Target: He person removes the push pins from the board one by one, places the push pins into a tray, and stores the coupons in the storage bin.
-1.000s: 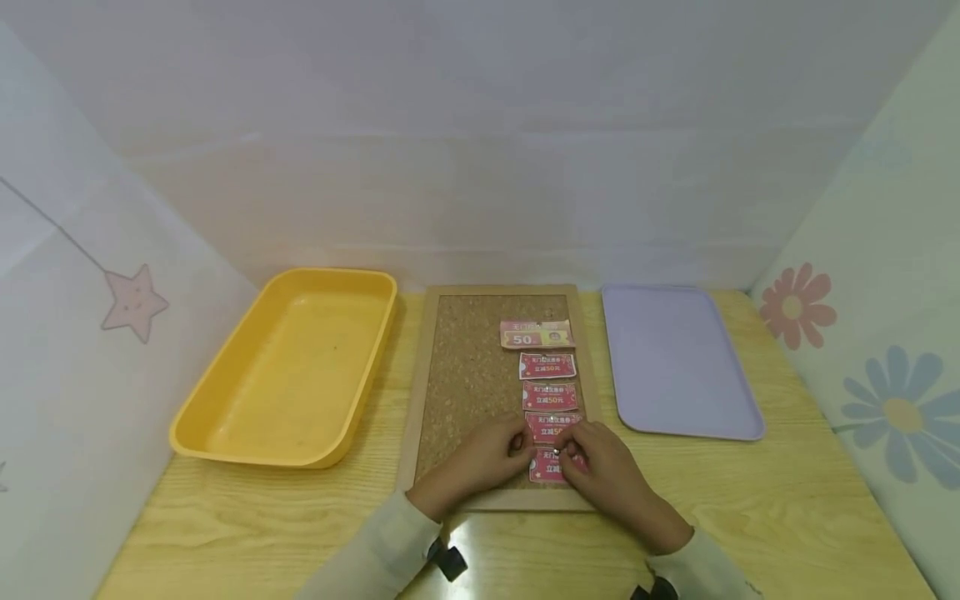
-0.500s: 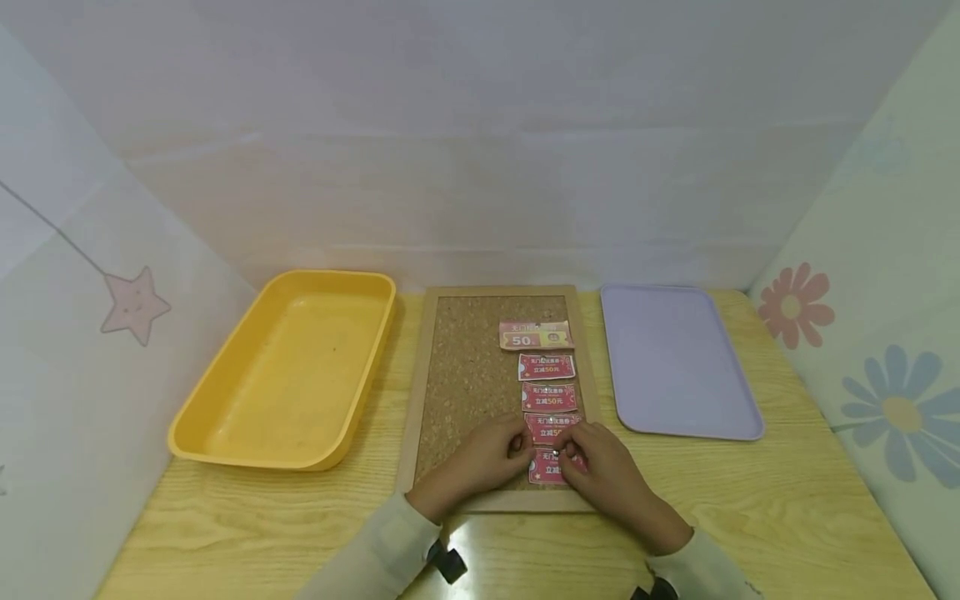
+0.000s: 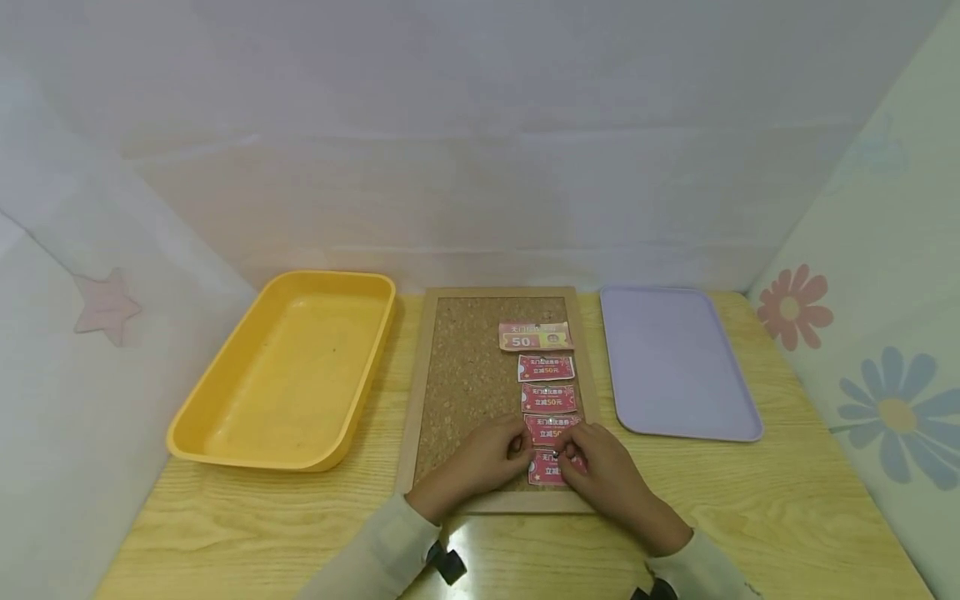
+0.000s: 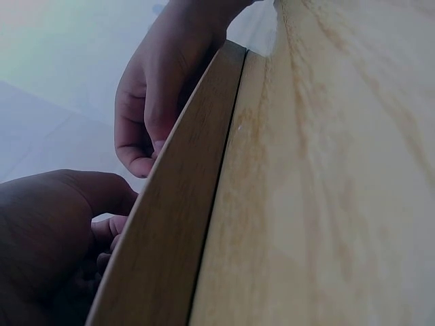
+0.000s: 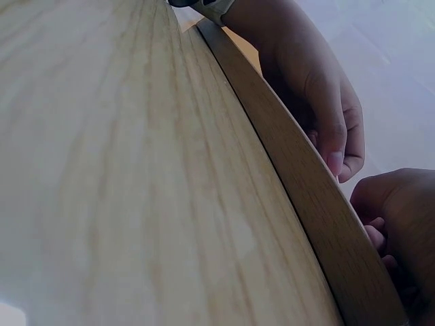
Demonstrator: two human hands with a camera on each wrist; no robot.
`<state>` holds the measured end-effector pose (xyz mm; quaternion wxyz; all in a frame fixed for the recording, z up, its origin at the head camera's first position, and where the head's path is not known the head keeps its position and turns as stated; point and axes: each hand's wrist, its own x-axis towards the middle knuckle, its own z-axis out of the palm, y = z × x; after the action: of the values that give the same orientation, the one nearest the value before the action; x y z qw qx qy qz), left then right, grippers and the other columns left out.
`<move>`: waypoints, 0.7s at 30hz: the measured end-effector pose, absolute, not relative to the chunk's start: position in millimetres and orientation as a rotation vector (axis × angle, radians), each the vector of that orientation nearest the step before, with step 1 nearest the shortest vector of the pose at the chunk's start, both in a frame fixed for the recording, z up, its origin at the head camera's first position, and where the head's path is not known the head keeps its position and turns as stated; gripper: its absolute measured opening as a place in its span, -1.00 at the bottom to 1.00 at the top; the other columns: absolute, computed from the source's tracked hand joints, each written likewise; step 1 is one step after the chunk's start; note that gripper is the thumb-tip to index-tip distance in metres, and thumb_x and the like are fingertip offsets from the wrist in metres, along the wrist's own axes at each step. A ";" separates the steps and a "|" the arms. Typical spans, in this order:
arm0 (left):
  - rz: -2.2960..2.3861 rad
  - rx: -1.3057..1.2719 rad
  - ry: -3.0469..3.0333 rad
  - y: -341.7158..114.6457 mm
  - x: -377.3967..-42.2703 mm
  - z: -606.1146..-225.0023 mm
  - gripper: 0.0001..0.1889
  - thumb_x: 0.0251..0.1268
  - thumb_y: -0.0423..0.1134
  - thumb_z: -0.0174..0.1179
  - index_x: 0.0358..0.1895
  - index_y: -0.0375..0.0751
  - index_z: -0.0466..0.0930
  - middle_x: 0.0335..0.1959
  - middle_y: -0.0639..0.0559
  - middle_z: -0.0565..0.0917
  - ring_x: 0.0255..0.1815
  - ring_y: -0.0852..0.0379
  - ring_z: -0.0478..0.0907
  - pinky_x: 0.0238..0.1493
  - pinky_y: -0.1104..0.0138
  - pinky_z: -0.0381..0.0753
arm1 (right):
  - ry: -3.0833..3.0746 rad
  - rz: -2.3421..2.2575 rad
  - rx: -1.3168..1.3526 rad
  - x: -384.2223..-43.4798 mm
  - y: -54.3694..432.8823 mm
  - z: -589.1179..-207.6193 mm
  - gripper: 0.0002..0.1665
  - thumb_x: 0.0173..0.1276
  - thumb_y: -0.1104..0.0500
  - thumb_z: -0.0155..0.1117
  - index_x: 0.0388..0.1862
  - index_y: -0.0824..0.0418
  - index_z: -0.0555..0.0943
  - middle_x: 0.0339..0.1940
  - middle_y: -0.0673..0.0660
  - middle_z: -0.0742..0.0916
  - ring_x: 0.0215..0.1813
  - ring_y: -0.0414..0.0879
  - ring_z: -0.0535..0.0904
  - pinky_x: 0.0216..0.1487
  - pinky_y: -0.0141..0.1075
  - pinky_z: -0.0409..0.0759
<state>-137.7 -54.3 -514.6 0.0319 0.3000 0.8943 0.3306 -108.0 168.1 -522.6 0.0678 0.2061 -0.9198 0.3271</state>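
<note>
A wood-framed corkboard [image 3: 465,367] lies flat on the table, with a column of pink paper coupons down its right side. My left hand [image 3: 489,454] pinches the upper left edge of the lowest coupon [image 3: 544,472] between curled fingers and thumb. At that coupon's top middle, my right hand [image 3: 603,471] pinches a small shiny pushpin [image 3: 555,454]; its fingers cover the coupon's right part. Just above lies another coupon [image 3: 543,429], with a pin at its top. Both wrist views show the board's wooden edge [image 4: 183,183] hiding the fingertips' work.
A deep yellow tray [image 3: 375,367] stands left of the board, and a flat lilac tray [image 3: 678,358] lies to the right. Higher on the board are more pinned coupons, the top one [image 3: 536,337] larger. White cloth walls [image 3: 465,192] surround the wooden table [image 3: 750,500].
Both hands stay in the same place with the same grips on the coupon and pushpin. The cloth wall at the left has shifted slightly.
</note>
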 end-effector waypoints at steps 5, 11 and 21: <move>1.018 0.917 2.755 -54.5 -137.6 -514.7 -0.83 0.23 -0.16 0.25 -0.46 0.05 0.45 -0.53 0.23 0.41 -0.51 0.31 0.33 -0.49 0.44 0.31 | -2.789 0.981 0.613 -107.4 167.7 -521.4 -0.78 0.15 0.20 0.39 -0.31 -0.10 0.56 -0.46 -0.28 0.50 -0.40 -0.28 0.35 -0.37 -0.39 0.35; 1.010 0.912 2.760 -54.3 -137.8 -514.9 -0.83 0.23 -0.15 0.26 -0.46 0.05 0.45 -0.53 0.23 0.41 -0.51 0.31 0.33 -0.49 0.44 0.31 | -2.778 0.974 0.627 -107.2 168.0 -521.3 -0.78 0.16 0.20 0.39 -0.30 -0.10 0.57 -0.45 -0.28 0.51 -0.40 -0.27 0.36 -0.38 -0.40 0.34; 1.012 0.915 2.760 -54.5 -136.7 -512.0 -0.83 0.24 -0.15 0.25 -0.45 0.05 0.45 -0.51 0.20 0.42 -0.51 0.31 0.33 -0.48 0.44 0.31 | -2.730 0.972 0.670 -108.8 169.1 -525.9 -0.77 0.17 0.22 0.38 -0.26 -0.08 0.58 -0.44 -0.32 0.50 -0.39 -0.28 0.36 -0.37 -0.40 0.34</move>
<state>-136.7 -54.5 -512.0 0.0315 0.2969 0.8961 0.3285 -108.8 169.1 -525.9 0.0837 0.2245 -0.9146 0.3256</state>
